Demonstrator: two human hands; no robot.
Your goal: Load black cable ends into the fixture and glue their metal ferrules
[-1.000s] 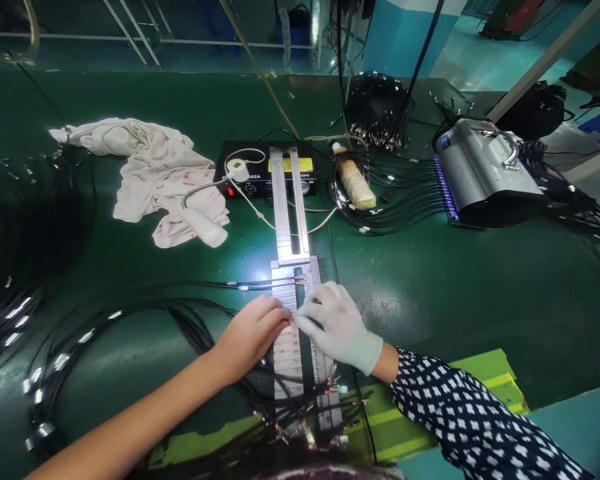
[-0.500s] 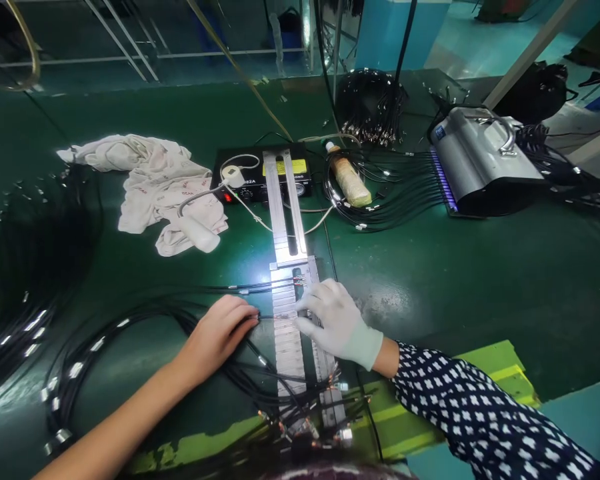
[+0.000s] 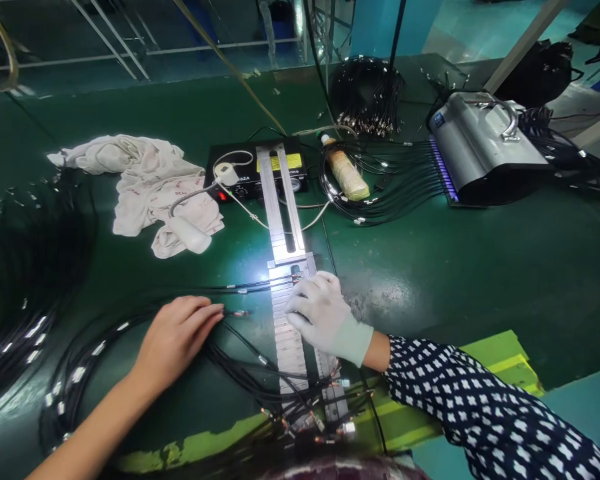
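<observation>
Working at a remove, I count one green surface (image 3: 430,273) and, on it, one silver housing (image 3: 485,143) at far right, one slotted metal fixture (image 3: 289,340) running lengthwise away from me, one crumpled cloth (image 3: 145,173), one black control box (image 3: 250,177) and one bottle (image 3: 349,175); the looped bundle (image 3: 100,347) is too tangled to count. Two hands next: my gloved right hand (image 3: 327,317) is over the fixture, fingers curled — whether they pinch anything I cannot tell — while my bare left hand (image 3: 177,340) lies left of it, its grip pinching one black cable (image 3: 229,313). Two other cables (image 3: 257,287) cross the fixture farther off. The held cable's single metal-tipped end (image 3: 242,313) points rightward, crosswise to the fixture and apart from it — nearer the left hand.
</observation>
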